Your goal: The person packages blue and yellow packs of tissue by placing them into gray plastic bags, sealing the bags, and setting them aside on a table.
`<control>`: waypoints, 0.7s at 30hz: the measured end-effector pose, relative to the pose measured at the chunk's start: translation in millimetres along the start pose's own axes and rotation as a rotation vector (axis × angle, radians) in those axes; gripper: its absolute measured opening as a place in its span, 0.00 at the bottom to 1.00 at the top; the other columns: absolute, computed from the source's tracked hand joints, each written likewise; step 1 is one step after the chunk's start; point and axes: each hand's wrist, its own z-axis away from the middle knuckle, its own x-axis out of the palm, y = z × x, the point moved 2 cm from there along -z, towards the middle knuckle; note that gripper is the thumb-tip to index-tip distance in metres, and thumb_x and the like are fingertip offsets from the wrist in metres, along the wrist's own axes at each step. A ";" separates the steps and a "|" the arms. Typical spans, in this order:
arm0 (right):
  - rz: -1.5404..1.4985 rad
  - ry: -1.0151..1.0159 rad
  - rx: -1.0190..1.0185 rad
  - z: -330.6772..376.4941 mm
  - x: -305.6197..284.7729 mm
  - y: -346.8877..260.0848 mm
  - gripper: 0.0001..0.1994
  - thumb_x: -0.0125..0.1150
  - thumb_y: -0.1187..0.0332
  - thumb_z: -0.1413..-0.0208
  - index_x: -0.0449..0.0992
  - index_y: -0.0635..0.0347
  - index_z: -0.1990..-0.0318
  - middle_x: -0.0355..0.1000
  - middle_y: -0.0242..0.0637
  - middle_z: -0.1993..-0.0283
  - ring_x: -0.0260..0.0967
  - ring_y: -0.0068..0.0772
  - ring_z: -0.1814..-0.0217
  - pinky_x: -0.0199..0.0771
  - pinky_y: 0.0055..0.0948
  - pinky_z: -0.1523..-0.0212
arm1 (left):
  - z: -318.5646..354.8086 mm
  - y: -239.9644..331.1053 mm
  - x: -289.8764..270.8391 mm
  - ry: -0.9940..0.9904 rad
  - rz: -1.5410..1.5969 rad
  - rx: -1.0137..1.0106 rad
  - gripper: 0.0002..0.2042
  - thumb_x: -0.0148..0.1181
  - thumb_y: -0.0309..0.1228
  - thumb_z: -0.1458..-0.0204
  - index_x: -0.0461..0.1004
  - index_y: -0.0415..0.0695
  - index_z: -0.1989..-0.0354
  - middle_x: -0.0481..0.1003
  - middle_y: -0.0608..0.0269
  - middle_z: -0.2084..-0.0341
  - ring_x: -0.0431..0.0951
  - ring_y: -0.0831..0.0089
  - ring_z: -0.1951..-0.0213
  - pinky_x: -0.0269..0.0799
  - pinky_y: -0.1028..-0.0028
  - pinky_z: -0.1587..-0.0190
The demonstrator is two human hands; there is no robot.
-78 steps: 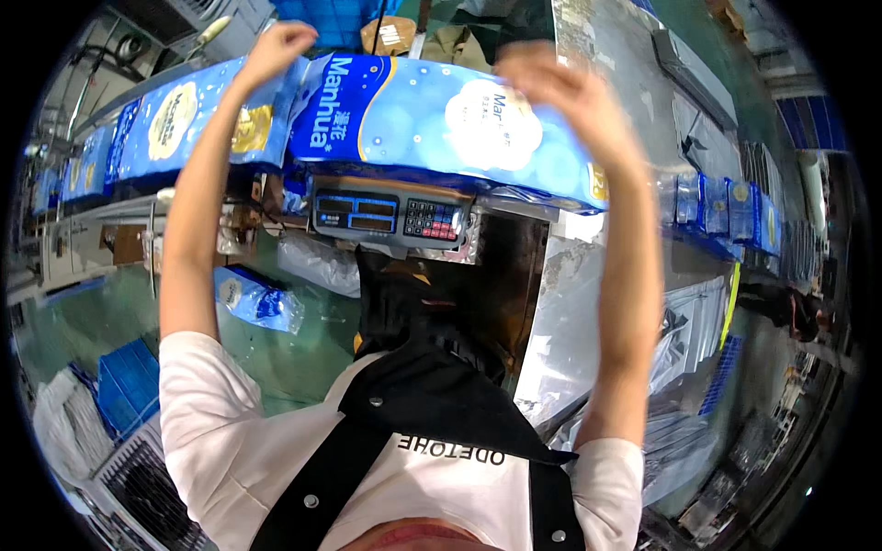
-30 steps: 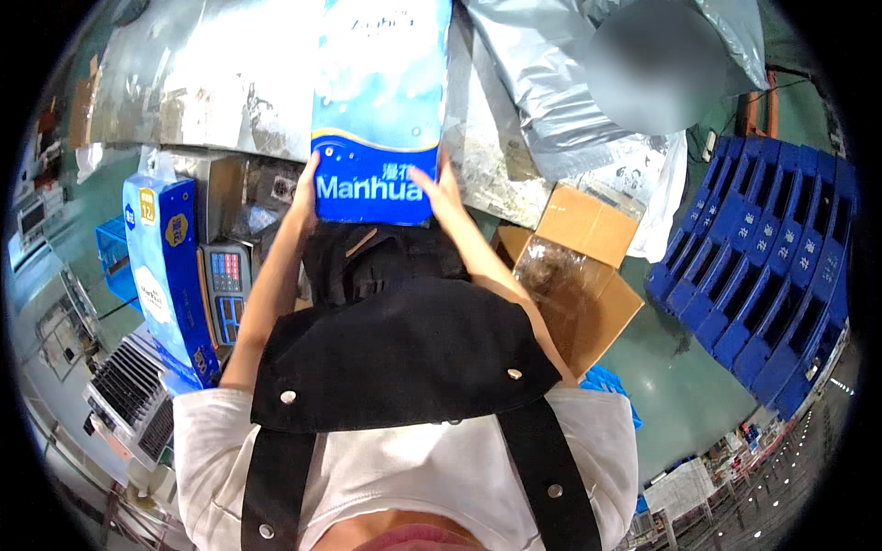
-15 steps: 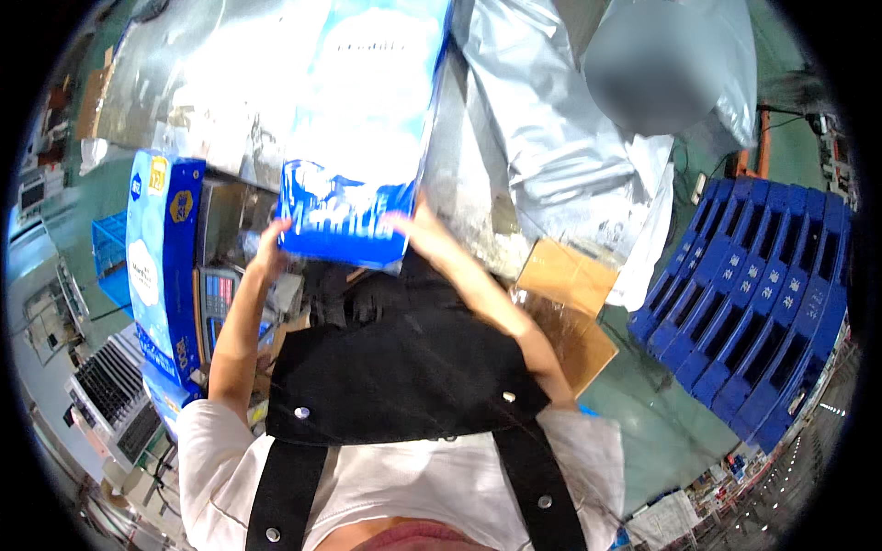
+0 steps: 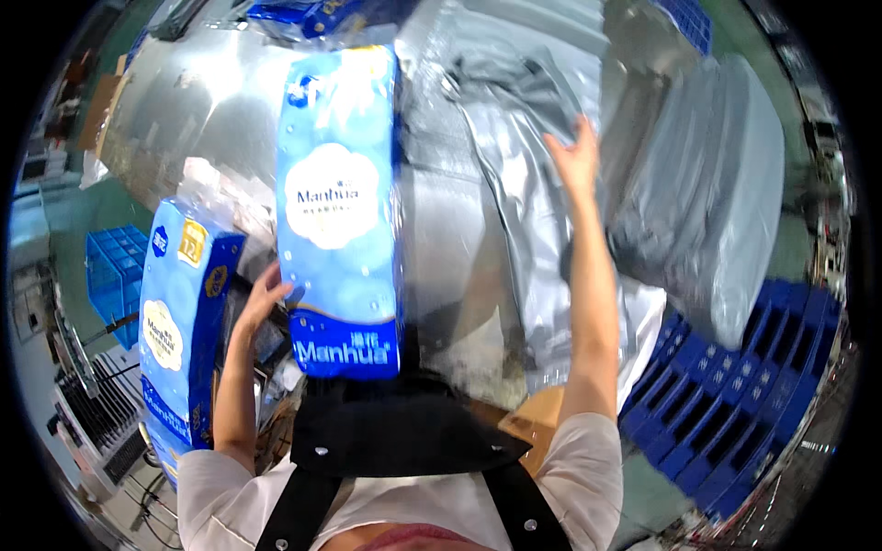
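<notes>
A long blue and light-blue plastic-wrapped tissue pack (image 4: 342,275) lies lengthwise in front of me on the metal table (image 4: 446,262). My left hand (image 4: 265,298) is at its left side, fingers extended, the tips at or against the wrapper. To the right of the pack spreads a crumpled silver-grey plastic bag (image 4: 528,193). Over its right part my right hand (image 4: 576,163) reaches far forward, thumb apart from the fingers, holding nothing that I can see. Whether the fingertips touch the bag I cannot tell.
A similar tissue pack (image 4: 175,321) stands at the left. Grey plastic bags (image 4: 703,193) are stacked at the right, above blue plastic pallets (image 4: 735,395). More blue packaging (image 4: 308,16) lies at the far edge. A blue crate (image 4: 115,280) and an opened cardboard box (image 4: 533,422) are nearby.
The tissue pack is now nearer to me and lies on the table. My right hand has left it and moved forward and right over the grey bag; my left hand stays beside the pack.
</notes>
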 end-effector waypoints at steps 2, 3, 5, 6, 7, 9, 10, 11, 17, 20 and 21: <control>0.282 -0.051 0.051 -46.0 2.9 37.8 0.49 0.65 0.49 0.66 0.44 0.62 0.39 0.52 0.52 0.41 0.53 0.50 0.41 0.60 0.41 0.48 | -60.9 59.4 3.6 0.063 -0.112 0.208 0.32 0.57 0.29 0.55 0.50 0.35 0.41 0.61 0.54 0.48 0.61 0.68 0.46 0.54 0.71 0.44; 0.369 -0.194 0.176 -60.4 17.8 34.1 0.47 0.65 0.48 0.67 0.50 0.63 0.41 0.55 0.51 0.42 0.56 0.49 0.42 0.60 0.40 0.47 | -90.4 74.5 -11.7 0.127 -0.139 0.404 0.34 0.58 0.29 0.55 0.48 0.35 0.40 0.60 0.53 0.47 0.61 0.67 0.46 0.54 0.72 0.44; 0.462 -0.448 0.199 -101.8 30.6 32.9 0.23 0.60 0.57 0.61 0.73 0.67 0.61 0.70 0.54 0.61 0.67 0.49 0.53 0.64 0.38 0.52 | -137.7 129.2 -2.8 0.231 -0.113 0.375 0.35 0.60 0.30 0.56 0.48 0.36 0.41 0.60 0.51 0.47 0.61 0.67 0.47 0.56 0.74 0.45; 0.369 -0.284 -0.018 -123.6 30.7 24.5 0.17 0.60 0.61 0.61 0.73 0.70 0.70 0.71 0.53 0.70 0.69 0.50 0.64 0.66 0.38 0.62 | -162.4 144.2 -12.5 0.251 -0.105 0.328 0.34 0.61 0.33 0.57 0.52 0.37 0.42 0.63 0.52 0.51 0.64 0.68 0.50 0.60 0.74 0.48; 0.221 -0.219 0.062 -147.0 24.5 14.9 0.16 0.59 0.62 0.60 0.73 0.71 0.72 0.70 0.55 0.71 0.68 0.49 0.67 0.66 0.36 0.64 | -176.0 150.3 -19.5 0.271 -0.107 0.323 0.34 0.61 0.33 0.57 0.52 0.37 0.42 0.63 0.52 0.51 0.64 0.68 0.50 0.60 0.74 0.48; 0.330 -0.028 0.037 -207.4 -19.4 -1.3 0.15 0.59 0.62 0.58 0.72 0.71 0.75 0.70 0.49 0.76 0.66 0.33 0.73 0.65 0.32 0.69 | -195.2 158.0 -15.2 0.010 0.228 0.132 0.32 0.62 0.36 0.58 0.56 0.38 0.45 0.66 0.54 0.56 0.66 0.70 0.54 0.63 0.74 0.52; 0.334 0.054 0.155 -236.4 -49.5 11.2 0.17 0.59 0.60 0.57 0.73 0.70 0.72 0.68 0.42 0.78 0.64 0.29 0.74 0.65 0.28 0.69 | -200.7 150.4 -1.4 0.020 0.255 0.188 0.30 0.59 0.39 0.55 0.57 0.38 0.46 0.68 0.57 0.58 0.67 0.72 0.56 0.63 0.74 0.52; 0.067 0.126 -0.015 -255.5 -64.7 24.5 0.19 0.61 0.58 0.58 0.74 0.70 0.70 0.71 0.45 0.77 0.69 0.34 0.72 0.66 0.29 0.69 | -211.0 137.2 2.2 0.000 0.264 0.186 0.30 0.59 0.39 0.55 0.57 0.38 0.46 0.68 0.57 0.58 0.67 0.72 0.56 0.63 0.74 0.52; 0.092 0.459 -0.240 -119.1 86.6 -79.9 0.29 0.58 0.59 0.54 0.60 0.72 0.49 0.61 0.56 0.51 0.58 0.52 0.49 0.58 0.40 0.48 | -211.7 78.5 -47.6 0.484 0.665 0.116 0.29 0.48 0.46 0.50 0.58 0.37 0.46 0.66 0.55 0.53 0.66 0.69 0.53 0.59 0.71 0.47; -0.342 0.027 -0.151 61.2 146.9 -147.3 0.19 0.52 0.66 0.52 0.63 0.69 0.54 0.61 0.52 0.53 0.57 0.50 0.51 0.54 0.43 0.47 | -174.9 114.4 -9.6 0.342 0.688 0.006 0.30 0.45 0.49 0.50 0.58 0.37 0.45 0.64 0.54 0.51 0.66 0.67 0.51 0.59 0.69 0.46; -0.515 -0.140 0.048 120.7 161.6 -152.4 0.23 0.50 0.66 0.51 0.59 0.71 0.48 0.60 0.50 0.51 0.56 0.49 0.49 0.51 0.45 0.45 | -168.3 108.9 10.8 0.305 0.710 -0.017 0.30 0.44 0.50 0.50 0.58 0.37 0.45 0.64 0.53 0.51 0.66 0.66 0.51 0.58 0.69 0.46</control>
